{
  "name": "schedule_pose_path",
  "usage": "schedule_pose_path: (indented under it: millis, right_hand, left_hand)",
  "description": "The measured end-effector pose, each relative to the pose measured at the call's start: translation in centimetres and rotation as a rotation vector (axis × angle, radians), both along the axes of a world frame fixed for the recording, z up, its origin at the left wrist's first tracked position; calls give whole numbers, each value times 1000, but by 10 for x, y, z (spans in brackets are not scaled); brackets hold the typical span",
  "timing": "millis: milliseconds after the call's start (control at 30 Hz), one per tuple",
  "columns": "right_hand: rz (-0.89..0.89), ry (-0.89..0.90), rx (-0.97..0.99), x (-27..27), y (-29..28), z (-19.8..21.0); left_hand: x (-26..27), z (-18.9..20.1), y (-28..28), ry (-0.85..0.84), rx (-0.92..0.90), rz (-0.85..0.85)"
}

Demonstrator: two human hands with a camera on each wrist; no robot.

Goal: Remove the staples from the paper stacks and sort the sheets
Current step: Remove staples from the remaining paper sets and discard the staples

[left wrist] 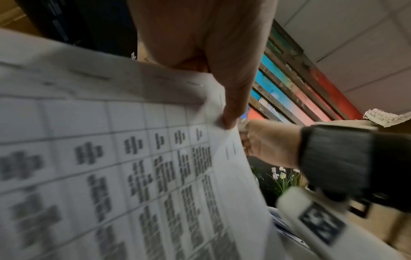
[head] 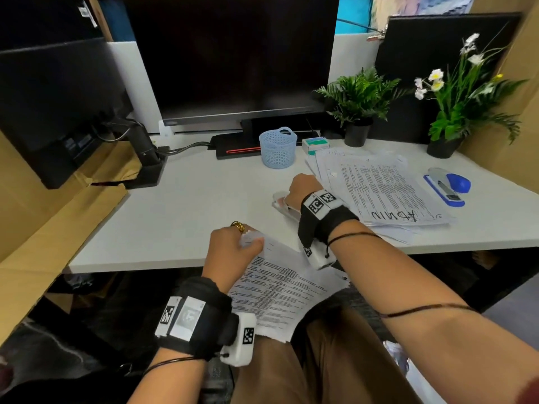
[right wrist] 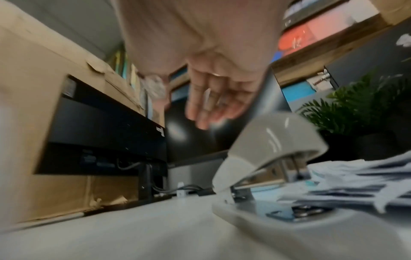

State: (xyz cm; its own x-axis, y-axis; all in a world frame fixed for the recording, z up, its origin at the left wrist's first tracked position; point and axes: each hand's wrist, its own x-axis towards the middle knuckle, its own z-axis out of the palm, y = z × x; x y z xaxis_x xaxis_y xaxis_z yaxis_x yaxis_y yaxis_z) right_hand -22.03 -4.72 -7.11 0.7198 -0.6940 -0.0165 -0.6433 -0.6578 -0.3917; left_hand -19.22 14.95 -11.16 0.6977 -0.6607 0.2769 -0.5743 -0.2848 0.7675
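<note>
My left hand point(head: 243, 242) pinches the top corner of a stapled stack of printed sheets point(head: 280, 287) that hangs over the desk's front edge onto my lap. In the left wrist view the thumb point(left wrist: 231, 105) presses that corner of the stack point(left wrist: 111, 158). My right hand point(head: 302, 186) hovers over a small grey stapler-shaped tool point(head: 280, 203) on the desk. In the right wrist view its fingers point(right wrist: 206, 105) hang loose just above the tool point(right wrist: 271, 140), with nothing in them. A spread pile of printed sheets point(head: 379, 191) lies right of that hand.
A blue stapler point(head: 447, 186) lies right of the pile. Behind it stand a blue mesh basket point(head: 278, 148), a small box point(head: 316, 142) and two potted plants point(head: 360, 103). A monitor point(head: 233, 59) fills the back, and cardboard walls close both sides of the white desk point(head: 189, 199).
</note>
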Motion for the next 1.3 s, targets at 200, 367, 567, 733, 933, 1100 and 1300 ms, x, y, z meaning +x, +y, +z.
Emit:
schedule_pose_path:
  millis: [200, 367, 567, 733, 933, 1100, 1300]
  right_hand:
    - [459, -462, 206, -62, 36, -6]
    - [399, -504, 273, -97, 25, -29]
    - [211, -884, 413, -127, 22, -40]
    - [207, -1005, 444, -149, 19, -36]
    - [179, -1042, 431, -161, 13, -35]
    - [136, -958, 359, -177, 4, -35]
    - [15, -836, 282, -226, -23, -24]
  left_hand:
    - [1, 9, -1, -124, -201, -11]
    - [-17, 9, -13, -108, -346, -175]
    - [-34, -2, -21, -479, -423, -427]
    - [-46, -11, -30, -709, -379, -503]
    - [-57, -8, -42, -663, -403, -512]
    - [-63, -6, -52, -709, -394, -516]
    - [-66, 3, -75, -364, 38, -321]
